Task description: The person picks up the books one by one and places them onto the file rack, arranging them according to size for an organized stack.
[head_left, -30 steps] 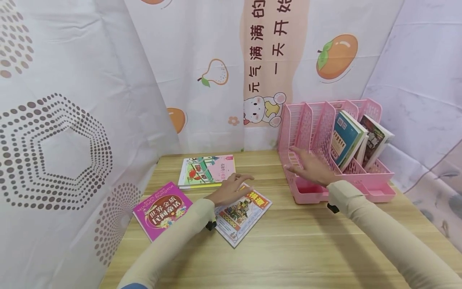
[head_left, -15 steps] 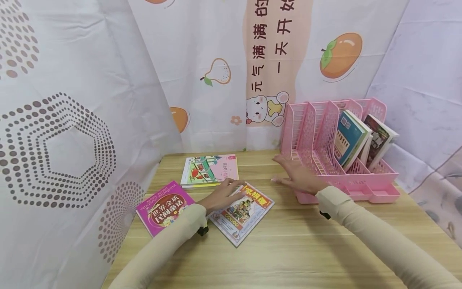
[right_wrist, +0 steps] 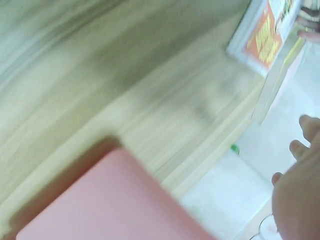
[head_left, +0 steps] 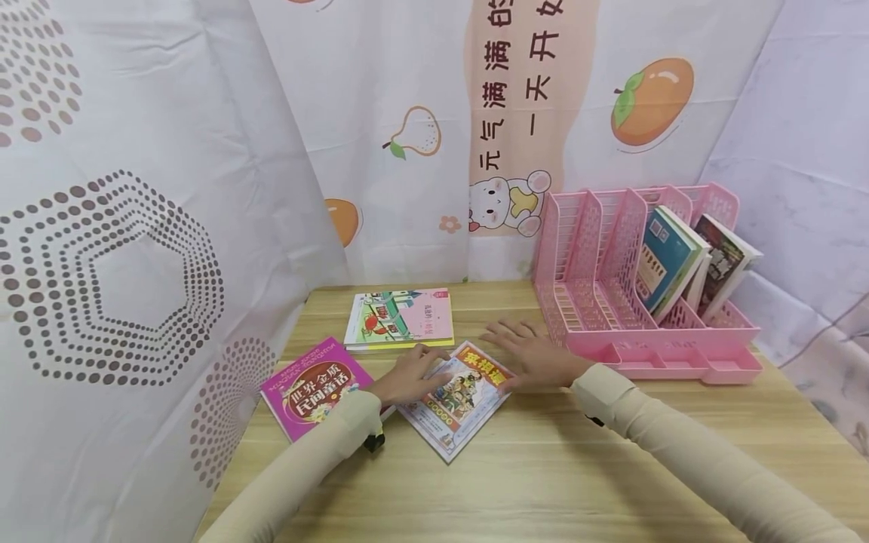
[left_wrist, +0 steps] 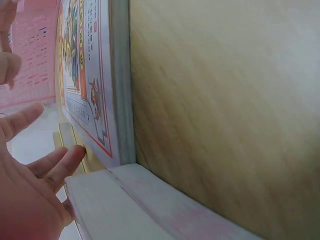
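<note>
A light-blue children's book [head_left: 456, 403] with a red and yellow title lies turned at an angle on the wooden table. My left hand [head_left: 409, 377] reaches over its left edge, fingers loosely extended. In the left wrist view, the fingers of that hand [left_wrist: 30, 195] are spread beside the thick book [left_wrist: 92, 75], holding nothing. My right hand [head_left: 532, 356] hovers by the book's upper right corner with fingers spread. The right wrist view has part of this hand [right_wrist: 302, 185] at the right edge, apart from the book [right_wrist: 265, 40].
A purple book [head_left: 315, 388] lies to the left, partly behind the left sleeve. Behind, a pink and green book [head_left: 431, 313] tops a small stack. At right stands a pink file rack [head_left: 652, 354] with several upright books [head_left: 668, 260]. Patterned curtains [head_left: 400, 204] border the table.
My right hand has moved left from in front of the rack to the light-blue book's right side. My left hand has lowered and shifted slightly left. The books have stayed in place.
</note>
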The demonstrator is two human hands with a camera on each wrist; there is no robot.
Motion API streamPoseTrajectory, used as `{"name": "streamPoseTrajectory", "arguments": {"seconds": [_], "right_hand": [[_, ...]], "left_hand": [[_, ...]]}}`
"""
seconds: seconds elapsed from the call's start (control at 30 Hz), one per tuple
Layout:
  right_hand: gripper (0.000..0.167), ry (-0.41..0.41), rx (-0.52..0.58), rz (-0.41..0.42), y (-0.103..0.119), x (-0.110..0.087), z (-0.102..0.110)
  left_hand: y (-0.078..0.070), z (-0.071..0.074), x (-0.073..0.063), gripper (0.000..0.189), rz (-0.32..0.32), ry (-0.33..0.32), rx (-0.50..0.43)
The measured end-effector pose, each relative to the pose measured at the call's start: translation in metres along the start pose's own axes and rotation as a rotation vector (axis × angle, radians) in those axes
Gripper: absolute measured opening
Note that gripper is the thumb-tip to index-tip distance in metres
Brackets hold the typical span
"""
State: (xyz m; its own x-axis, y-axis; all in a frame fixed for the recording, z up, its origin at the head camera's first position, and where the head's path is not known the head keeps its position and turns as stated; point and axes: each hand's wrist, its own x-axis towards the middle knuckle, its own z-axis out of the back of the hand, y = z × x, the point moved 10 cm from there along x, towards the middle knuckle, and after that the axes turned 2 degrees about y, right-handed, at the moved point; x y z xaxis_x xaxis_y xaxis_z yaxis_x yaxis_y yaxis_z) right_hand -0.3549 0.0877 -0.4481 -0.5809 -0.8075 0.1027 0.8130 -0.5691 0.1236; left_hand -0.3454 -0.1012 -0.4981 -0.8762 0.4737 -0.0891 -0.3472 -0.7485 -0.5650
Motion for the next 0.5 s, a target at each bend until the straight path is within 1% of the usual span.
{"name": "streamPoseTrajectory", "arguments": {"seconds": [0.1, 0.2, 0.27, 0.33, 0.4, 0.5], "right_hand": [[0.117, 0.058, -0.017, 0.041, 0.011, 0.003, -0.014], [0.121, 0.132, 0.009, 0.029, 0.014, 0.003, -0.03], [0.117, 0.179, 0.019, 0.013, 0.014, 0.002, -0.039], [0.109, 0.217, 0.015, -0.005, 0.014, 0.001, -0.044], [0.101, 0.226, -0.011, 0.0, 0.016, 0.001, -0.046], [0.095, 0.2, -0.082, 0.039, 0.022, 0.002, -0.044]], "left_hand": [[0.0, 0.003, -0.005, 0.049, 0.0, -0.009, 0.003], [0.001, 0.006, -0.008, 0.038, 0.0, -0.028, -0.013], [0.003, 0.006, -0.008, 0.03, 0.008, -0.041, -0.022], [0.006, 0.007, -0.006, 0.025, 0.019, -0.054, -0.028], [0.009, 0.007, -0.004, 0.022, 0.038, -0.061, -0.038], [0.009, 0.007, -0.001, 0.019, 0.068, -0.063, -0.058]]}}
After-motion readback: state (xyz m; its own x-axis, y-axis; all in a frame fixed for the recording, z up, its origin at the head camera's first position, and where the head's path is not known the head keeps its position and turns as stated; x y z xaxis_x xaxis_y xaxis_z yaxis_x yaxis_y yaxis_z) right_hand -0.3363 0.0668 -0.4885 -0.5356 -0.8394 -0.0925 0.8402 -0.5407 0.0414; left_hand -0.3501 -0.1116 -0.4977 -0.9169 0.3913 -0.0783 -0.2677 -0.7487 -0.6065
